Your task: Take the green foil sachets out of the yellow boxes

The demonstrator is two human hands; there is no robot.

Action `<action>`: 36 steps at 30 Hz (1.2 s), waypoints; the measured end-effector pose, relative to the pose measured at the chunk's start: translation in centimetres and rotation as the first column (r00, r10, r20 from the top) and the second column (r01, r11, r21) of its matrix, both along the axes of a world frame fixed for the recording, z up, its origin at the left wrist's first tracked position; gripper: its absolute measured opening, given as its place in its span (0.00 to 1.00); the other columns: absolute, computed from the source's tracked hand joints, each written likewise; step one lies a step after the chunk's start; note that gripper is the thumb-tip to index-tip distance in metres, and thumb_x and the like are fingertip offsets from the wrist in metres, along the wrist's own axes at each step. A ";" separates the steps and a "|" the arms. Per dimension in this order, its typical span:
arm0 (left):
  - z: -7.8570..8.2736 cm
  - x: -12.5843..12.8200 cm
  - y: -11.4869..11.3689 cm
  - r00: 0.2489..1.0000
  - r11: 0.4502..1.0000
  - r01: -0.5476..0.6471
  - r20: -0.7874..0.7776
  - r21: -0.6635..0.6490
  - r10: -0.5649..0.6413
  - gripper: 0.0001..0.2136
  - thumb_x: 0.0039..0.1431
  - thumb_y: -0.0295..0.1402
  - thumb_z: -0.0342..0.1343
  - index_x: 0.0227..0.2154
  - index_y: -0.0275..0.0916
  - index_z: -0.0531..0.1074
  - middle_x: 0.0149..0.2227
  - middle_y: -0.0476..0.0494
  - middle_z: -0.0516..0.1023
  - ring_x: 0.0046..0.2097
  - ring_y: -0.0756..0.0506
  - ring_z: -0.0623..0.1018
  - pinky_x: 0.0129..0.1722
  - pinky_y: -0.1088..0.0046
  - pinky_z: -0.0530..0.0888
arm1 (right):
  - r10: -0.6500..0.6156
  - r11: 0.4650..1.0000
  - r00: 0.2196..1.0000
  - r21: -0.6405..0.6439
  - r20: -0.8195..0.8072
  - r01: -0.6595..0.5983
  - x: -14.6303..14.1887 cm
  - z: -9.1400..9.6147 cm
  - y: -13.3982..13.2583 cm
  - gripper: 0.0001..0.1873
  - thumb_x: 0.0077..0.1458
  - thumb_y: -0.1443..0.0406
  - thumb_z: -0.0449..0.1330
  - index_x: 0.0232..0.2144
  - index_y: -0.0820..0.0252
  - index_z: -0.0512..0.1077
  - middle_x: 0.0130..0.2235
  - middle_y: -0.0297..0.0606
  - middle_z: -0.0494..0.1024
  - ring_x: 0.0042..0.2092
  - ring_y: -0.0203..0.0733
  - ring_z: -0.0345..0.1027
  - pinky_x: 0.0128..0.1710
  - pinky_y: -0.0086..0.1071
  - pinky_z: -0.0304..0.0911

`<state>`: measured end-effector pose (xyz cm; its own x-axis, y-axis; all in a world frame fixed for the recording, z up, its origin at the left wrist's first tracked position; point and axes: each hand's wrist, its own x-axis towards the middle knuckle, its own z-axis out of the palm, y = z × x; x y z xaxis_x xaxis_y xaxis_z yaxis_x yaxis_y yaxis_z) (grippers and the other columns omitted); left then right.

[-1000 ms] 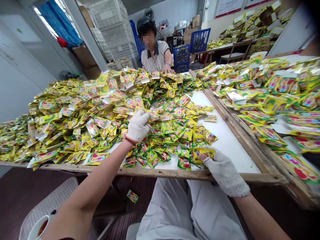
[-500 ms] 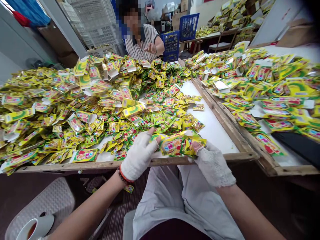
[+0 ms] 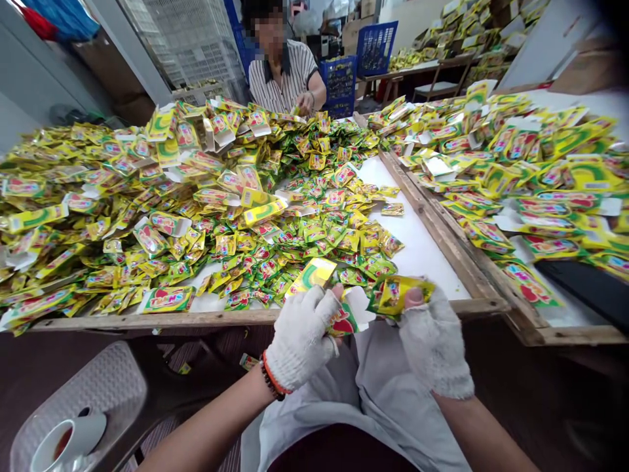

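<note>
My left hand (image 3: 304, 334), in a white fingerless glove, is closed around a small yellow and green carton (image 3: 344, 320). The carton's white end flaps stand open and face right. My right hand (image 3: 435, 344), gloved the same way, pinches yellow and green sachets (image 3: 399, 295) under the thumb, just right of the open flaps. Whether it is one sachet or a small stack I cannot tell. Beyond my hands, loose sachets (image 3: 270, 269) cover the white tabletop (image 3: 422, 252), and another yellow carton (image 3: 314, 272) lies right behind my left hand.
A wooden strip (image 3: 427, 219) divides the table; cartons (image 3: 531, 203) heap on its right, beside a dark flat object (image 3: 584, 285). A mixed pile (image 3: 122, 177) fills the left. A person (image 3: 282, 75) sits opposite. At lower left, a cup (image 3: 73, 439) stands on a plastic stool (image 3: 113, 377).
Both hands have drawn back toward the table edge. The carton is turned with its open end to the right, and the sachets are now apart from it. The person opposite has lowered a hand to the pile.
</note>
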<state>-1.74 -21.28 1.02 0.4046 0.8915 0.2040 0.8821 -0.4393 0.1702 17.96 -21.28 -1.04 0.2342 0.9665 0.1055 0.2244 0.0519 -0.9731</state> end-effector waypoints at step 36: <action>-2.2 0.6 -3.6 0.988 0.979 0.150 0.041 -0.139 -0.146 0.33 0.48 0.34 0.61 0.58 0.40 0.58 0.48 0.40 0.69 0.48 0.37 0.68 0.48 0.57 0.70 | 0.379 0.919 0.758 -0.119 0.532 -0.376 0.9 0.2 -2.6 0.11 0.55 0.67 0.52 0.27 0.59 0.74 0.33 0.41 0.77 0.36 0.42 0.69 0.42 0.36 0.65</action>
